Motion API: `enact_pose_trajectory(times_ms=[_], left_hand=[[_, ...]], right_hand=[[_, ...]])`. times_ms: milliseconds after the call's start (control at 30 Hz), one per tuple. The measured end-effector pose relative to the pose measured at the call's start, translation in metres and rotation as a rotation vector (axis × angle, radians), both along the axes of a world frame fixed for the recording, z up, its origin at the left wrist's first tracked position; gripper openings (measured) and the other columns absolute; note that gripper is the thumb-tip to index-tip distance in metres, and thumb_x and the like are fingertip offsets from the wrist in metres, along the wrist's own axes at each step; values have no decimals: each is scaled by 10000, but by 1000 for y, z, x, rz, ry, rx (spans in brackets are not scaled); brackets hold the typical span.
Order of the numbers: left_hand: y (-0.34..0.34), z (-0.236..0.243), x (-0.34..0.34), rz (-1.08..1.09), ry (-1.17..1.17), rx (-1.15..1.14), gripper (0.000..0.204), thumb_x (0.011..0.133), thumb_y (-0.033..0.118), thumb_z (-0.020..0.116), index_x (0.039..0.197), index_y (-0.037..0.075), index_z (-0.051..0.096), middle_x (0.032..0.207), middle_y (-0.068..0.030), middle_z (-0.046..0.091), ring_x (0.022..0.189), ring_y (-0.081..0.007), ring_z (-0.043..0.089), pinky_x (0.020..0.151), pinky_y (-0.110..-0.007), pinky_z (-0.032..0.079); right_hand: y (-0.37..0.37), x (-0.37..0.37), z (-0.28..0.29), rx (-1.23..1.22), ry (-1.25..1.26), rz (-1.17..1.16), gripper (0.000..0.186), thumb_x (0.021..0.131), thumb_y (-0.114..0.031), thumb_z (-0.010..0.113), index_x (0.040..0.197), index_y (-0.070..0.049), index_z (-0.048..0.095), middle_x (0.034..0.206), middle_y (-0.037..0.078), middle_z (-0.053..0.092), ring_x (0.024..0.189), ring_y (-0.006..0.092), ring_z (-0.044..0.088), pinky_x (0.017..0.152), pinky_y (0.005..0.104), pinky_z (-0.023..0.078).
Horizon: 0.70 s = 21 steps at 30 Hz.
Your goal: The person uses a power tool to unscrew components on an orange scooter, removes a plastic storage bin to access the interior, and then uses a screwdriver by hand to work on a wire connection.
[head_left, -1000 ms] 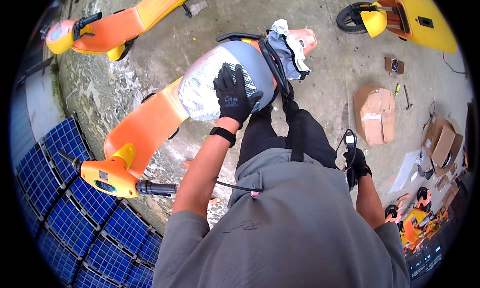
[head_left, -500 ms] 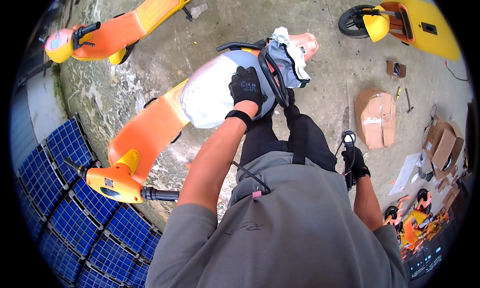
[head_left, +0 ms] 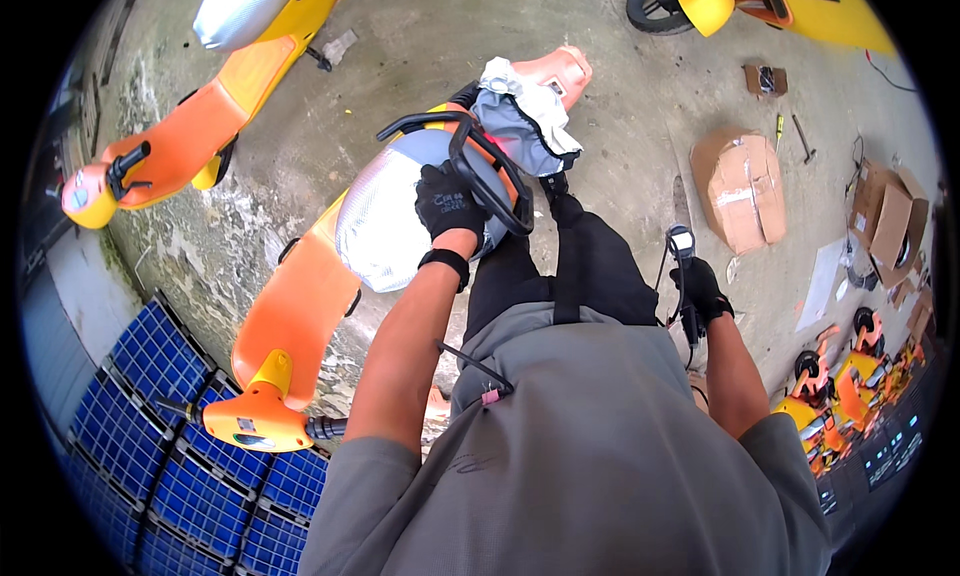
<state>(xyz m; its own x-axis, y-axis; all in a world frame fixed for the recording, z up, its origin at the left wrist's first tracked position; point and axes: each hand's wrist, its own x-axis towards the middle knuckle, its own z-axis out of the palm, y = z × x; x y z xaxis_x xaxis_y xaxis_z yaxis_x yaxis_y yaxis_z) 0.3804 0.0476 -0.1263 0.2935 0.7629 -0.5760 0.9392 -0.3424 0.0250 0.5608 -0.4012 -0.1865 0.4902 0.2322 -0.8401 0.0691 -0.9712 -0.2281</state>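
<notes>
My left hand (head_left: 449,204), in a black glove, rests with curled fingers on the grey seat of an orange and yellow scooter (head_left: 288,311). Silvery wrap (head_left: 375,221) covers much of that seat. What those fingers hold, if anything, is hidden. Beside the hand is the scooter's black grab rail (head_left: 493,181). A grey and white cloth bag (head_left: 520,121) hangs over the tail behind it. Low at my right side, my gloved right hand (head_left: 704,289) is closed around a black handheld power tool (head_left: 681,244) with a pale head and a cable.
Another scooter (head_left: 185,151) stands at far left, and a yellow one (head_left: 800,6) at far right. On the concrete lie a cardboard box (head_left: 740,189), a screwdriver (head_left: 779,131), a hammer (head_left: 803,139) and an opened carton (head_left: 887,216). Blue crates (head_left: 120,416) are stacked at lower left.
My view has shifted, so the scooters and boxes appear moved. My left hand stays on the seat, now closer to the grab rail. The right hand still grips the tool.
</notes>
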Motion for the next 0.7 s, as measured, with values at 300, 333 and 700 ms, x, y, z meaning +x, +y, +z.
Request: enact_pose_trajectory(times_ms=[300, 333, 700], left_hand=[[-3, -32, -13, -3, -39, 56, 441, 824, 244, 724, 1112, 28, 469, 1056, -208, 610, 1023, -381, 621, 861, -462, 501], [-4, -39, -15, -19, -10, 101, 383, 872, 281, 668, 1105, 35, 489, 1063, -196, 618, 1035, -368, 623, 872, -456, 496], [-4, -36, -12, 231, -118, 52, 438, 809, 283, 735, 1099, 31, 524, 1121, -218, 593, 1071, -394, 591, 879, -483, 483]], right_hand=[[2, -6, -7, -35, -20, -1, 320, 790, -313, 723, 852, -1, 699, 803, 223, 695, 815, 390, 683, 721, 483, 520], [3, -5, -6, -23, -2, -15, 342, 787, -325, 722, 864, 7, 692, 850, 248, 689, 872, 427, 666, 753, 503, 512], [0, -3, -7, -22, -37, 26, 283, 725, -271, 696, 830, -8, 690, 774, 186, 702, 767, 339, 693, 702, 452, 522]])
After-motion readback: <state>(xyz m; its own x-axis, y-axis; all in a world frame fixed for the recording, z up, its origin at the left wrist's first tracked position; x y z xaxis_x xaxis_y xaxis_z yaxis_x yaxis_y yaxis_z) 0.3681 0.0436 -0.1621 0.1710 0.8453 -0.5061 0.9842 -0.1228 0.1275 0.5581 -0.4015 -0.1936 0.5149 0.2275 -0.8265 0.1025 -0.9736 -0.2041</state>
